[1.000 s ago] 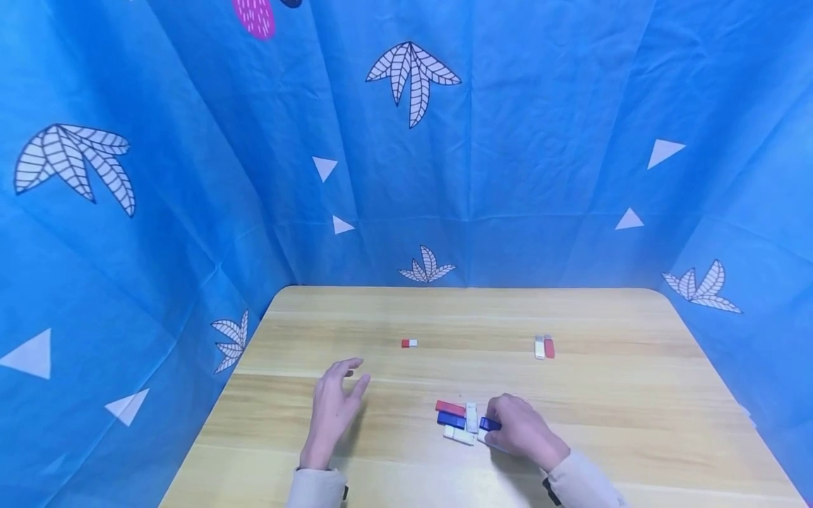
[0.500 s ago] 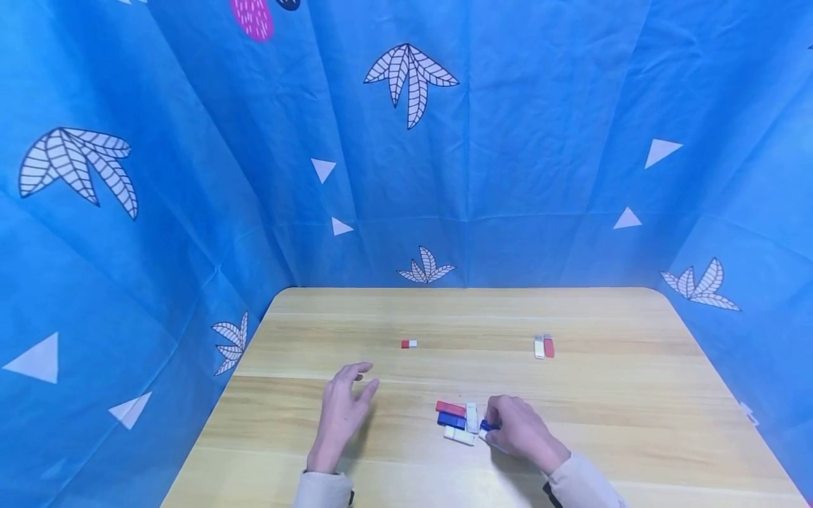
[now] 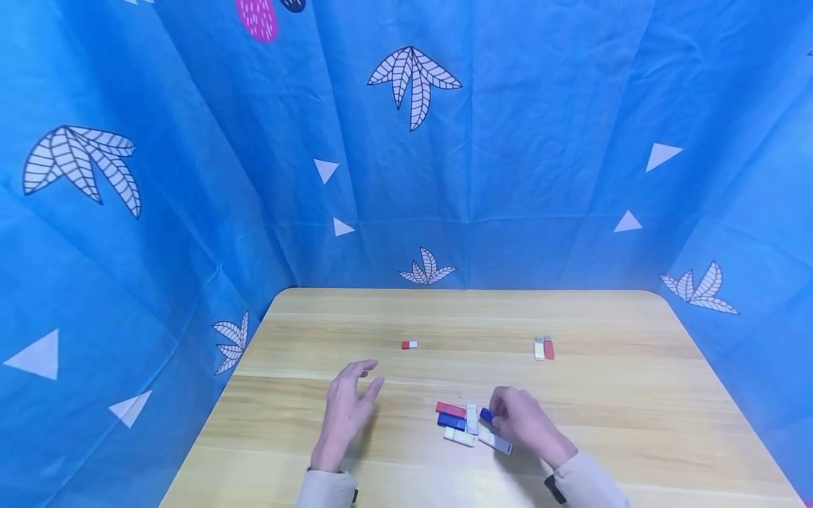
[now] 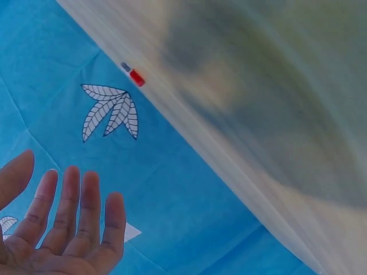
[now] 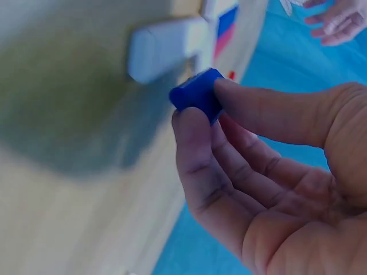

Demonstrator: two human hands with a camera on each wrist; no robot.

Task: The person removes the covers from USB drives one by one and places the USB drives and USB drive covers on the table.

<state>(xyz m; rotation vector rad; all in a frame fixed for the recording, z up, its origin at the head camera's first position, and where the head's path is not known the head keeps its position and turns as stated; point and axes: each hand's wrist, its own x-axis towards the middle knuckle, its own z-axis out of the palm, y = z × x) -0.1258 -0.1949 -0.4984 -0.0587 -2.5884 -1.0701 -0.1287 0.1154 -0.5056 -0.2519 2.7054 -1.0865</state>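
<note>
Between thumb and fingertips my right hand (image 3: 524,422) pinches a blue USB flash drive (image 5: 198,94), lifted at the right of a small cluster. Just below it lies a white flash drive (image 3: 495,441). The cluster beside it has a red flash drive (image 3: 450,409), a blue one (image 3: 452,421), a white one lying crosswise (image 3: 472,419) and another white one (image 3: 459,437). My left hand (image 3: 346,411) hovers left of the cluster, fingers loosely bent and holding nothing. In the left wrist view its fingers (image 4: 69,200) are spread apart.
Farther back on the wooden table (image 3: 343,317) lies a small red-and-white flash drive (image 3: 409,345). At the back right, a white drive (image 3: 539,349) and a red drive (image 3: 549,348) lie side by side. A blue patterned curtain (image 3: 533,141) surrounds the table.
My right hand has raised the blue flash drive away from the white one below, which now shows more fully. My left hand has drifted slightly right.
</note>
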